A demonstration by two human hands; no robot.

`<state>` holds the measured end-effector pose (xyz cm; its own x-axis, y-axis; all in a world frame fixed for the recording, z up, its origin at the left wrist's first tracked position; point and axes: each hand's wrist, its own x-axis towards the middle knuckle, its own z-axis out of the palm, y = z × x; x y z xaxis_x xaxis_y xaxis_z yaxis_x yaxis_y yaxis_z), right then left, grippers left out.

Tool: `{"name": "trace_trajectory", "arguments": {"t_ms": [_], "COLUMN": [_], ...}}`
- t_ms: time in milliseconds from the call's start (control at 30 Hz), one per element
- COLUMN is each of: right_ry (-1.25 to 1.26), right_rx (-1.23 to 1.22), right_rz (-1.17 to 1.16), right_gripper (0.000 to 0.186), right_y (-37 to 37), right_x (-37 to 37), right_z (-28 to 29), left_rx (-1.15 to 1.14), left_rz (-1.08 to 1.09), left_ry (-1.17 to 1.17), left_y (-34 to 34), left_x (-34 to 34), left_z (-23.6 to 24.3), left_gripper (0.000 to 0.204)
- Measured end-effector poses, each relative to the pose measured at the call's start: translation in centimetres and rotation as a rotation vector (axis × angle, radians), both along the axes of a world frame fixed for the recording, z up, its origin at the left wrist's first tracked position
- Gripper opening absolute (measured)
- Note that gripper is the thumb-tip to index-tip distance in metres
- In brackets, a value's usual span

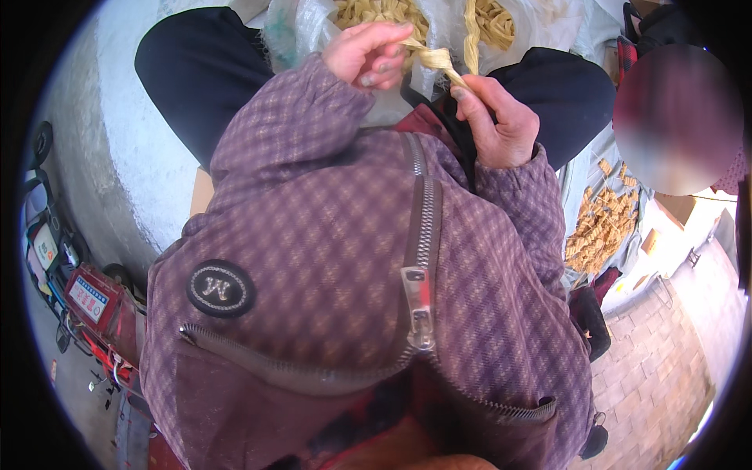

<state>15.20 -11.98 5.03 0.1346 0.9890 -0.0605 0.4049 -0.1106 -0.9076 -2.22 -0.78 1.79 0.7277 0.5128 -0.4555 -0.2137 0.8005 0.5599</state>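
Note:
A pale yellow ribbon-like strip (pixel 435 59) is stretched between my two hands, folded or looped over itself in the middle. My left hand (pixel 365 55) is closed, with thumb and forefinger at the strip's upper left end and the other fingers curled. Lower down, my right hand (pixel 501 119) pinches the other end between thumb and fingers. Just beyond the hands, clear plastic bags hold more yellow strips (pixel 493 25). One long twisted length (pixel 471 39) hangs over the edge of a bag, close to my right hand.
Many small tan folded pieces (pixel 601 229) lie heaped on a grey sheet to the right. Another person (pixel 677 117), blurred, is at the far right. My bent knees (pixel 205 74) flank the bags. Red vehicles (pixel 102 305) stand at left, and paving (pixel 658 360) shows at lower right.

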Motion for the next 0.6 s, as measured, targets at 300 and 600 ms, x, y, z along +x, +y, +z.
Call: {"name": "trace_trajectory", "arguments": {"t_ms": [300,600], "right_ry": [-0.213,0.019], "right_rx": [0.212,-0.114], "right_rz": [0.131,0.145], "right_gripper": [0.016,0.010], "right_y": [0.7,-0.8], "right_x": [-0.6,-0.1], "right_z": [-1.2,1.6], "left_rx": [0.438,0.232], "left_rz": [-0.146,-0.060], "left_ry": [0.058,0.184], "left_y": [-1.1,-2.0], "left_x": [1.3,0.1], "left_z": [-0.4,1.2], "left_gripper": [0.019,0.012]}}
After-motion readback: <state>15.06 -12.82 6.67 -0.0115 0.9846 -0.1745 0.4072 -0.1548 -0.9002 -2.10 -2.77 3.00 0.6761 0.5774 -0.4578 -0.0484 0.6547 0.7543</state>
